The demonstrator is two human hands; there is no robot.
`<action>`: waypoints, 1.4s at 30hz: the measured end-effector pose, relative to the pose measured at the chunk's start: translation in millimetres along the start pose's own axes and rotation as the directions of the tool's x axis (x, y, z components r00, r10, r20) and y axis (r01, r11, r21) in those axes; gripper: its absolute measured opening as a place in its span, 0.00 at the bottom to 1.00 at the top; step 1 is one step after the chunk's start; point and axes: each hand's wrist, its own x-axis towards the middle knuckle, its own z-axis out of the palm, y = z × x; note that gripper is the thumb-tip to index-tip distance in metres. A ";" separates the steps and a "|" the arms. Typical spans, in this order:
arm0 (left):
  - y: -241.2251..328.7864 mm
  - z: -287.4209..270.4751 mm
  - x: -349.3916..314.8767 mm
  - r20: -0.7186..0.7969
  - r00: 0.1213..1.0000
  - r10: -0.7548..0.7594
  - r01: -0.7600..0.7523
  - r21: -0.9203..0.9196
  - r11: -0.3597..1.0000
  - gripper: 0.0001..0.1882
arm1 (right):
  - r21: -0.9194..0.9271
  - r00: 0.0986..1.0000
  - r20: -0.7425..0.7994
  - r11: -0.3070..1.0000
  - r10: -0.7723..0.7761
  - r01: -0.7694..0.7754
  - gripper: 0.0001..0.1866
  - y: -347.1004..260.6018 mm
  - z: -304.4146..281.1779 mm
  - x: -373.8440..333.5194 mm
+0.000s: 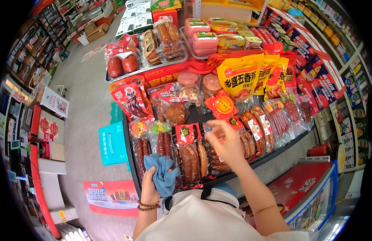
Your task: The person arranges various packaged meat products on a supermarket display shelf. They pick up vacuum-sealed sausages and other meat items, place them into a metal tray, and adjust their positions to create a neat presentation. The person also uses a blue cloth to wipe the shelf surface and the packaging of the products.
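Note:
My left hand (149, 188), with a beaded bracelet on its wrist, is closed around a crumpled blue cloth (165, 176) at the near edge of the display. The cloth covers the lower part of some sausage packs. My right hand (224, 141) is over the front row, its fingers loosely bent and apart with nothing visible in them. Below and beside it lie clear vacuum packs of sausages (190, 162). Just left of its fingertips is a pack with a black and red label (186, 133). A round red and orange package (221, 105) lies just beyond the hand.
Behind the front row stand yellow pouches (239, 76), a metal tray (172, 61) of packed meats and several cans (231, 42). A turquoise box (112, 143) is on the floor at left. A red-topped freezer (290, 188) is at the near right; shelves line both sides.

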 end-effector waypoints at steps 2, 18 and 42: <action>-7.4 18.0 0.5 -0.018 1.000 0.011 -0.010 0.021 1.000 0.20 | -0.249 0.995 -0.098 0.968 0.011 -0.035 0.26 63.2 -17.2 20.1; -27.5 51.8 -22.8 -0.214 0.966 0.144 -0.138 0.043 0.989 0.21 | -0.762 0.990 0.104 0.647 0.091 0.020 0.45 178.1 -27.1 118.0; -7.3 6.1 -48.8 -0.240 0.950 0.200 -0.222 -0.068 0.973 0.21 | -0.651 0.936 0.309 0.680 -0.168 0.337 0.44 161.9 46.4 145.2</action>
